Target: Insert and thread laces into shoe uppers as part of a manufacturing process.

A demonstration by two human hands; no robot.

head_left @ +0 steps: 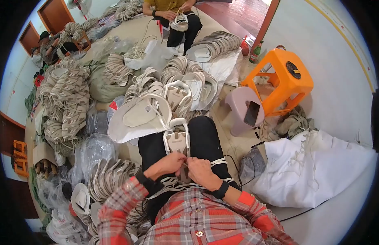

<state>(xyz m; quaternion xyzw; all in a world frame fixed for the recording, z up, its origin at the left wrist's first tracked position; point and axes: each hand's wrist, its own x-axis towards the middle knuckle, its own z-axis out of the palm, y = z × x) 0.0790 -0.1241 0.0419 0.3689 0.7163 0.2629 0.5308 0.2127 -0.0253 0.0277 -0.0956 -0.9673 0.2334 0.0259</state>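
Note:
A beige shoe upper (176, 141) with a pale padded collar lies between my black-trousered thighs, its collar pointing away from me. My left hand (171, 163) is closed at its left side, thumb and finger pinched together. My right hand (200, 170) is closed on the other side, and its fingertips meet the left ones over the upper. Whether a lace end is between the fingertips is hidden. White laces (218, 162) run across my right thigh, and more lie in my lap. Just beyond the upper is a broad, flattened beige upper (136, 119) with a white edge.
Stacked shoe uppers (67, 98) pile up at left, with more (112, 179) by my left leg, among plastic bags (97, 149). On the right stand an orange stool (279, 75), a mauve stool (238, 110) holding a phone (251, 113), and a white sack (307, 169). A co-worker (169, 10) sits ahead.

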